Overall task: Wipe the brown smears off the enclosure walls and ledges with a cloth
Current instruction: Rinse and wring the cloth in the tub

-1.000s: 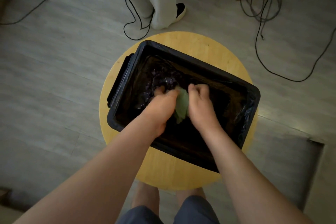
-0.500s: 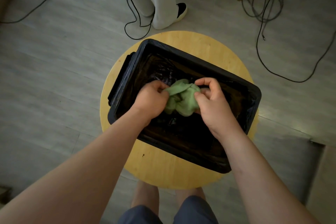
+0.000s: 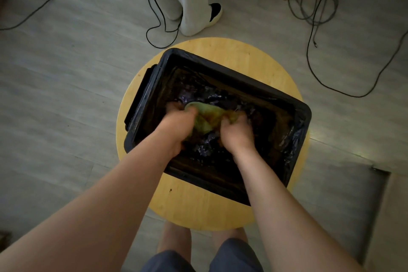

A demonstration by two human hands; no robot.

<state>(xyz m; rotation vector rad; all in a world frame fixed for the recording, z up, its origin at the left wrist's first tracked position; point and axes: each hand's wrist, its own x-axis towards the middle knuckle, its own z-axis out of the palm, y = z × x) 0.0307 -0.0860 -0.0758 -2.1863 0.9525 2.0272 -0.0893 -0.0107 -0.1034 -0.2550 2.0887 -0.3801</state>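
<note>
Cloth (image 3: pixel 205 115) bunched between left grip (image 3: pixel 176 127), right grip (image 3: pixel 237 133).

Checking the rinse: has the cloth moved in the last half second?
Yes. The cloth has gone down from near rim height into the bin, gripped by the left hand and right hand.

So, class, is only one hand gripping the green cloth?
No, both hands, the left hand and the right hand, grip the green cloth inside the black tub.

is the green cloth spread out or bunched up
Bunched up: the green cloth sits crumpled between the left hand and right hand, both gripping it.
</note>
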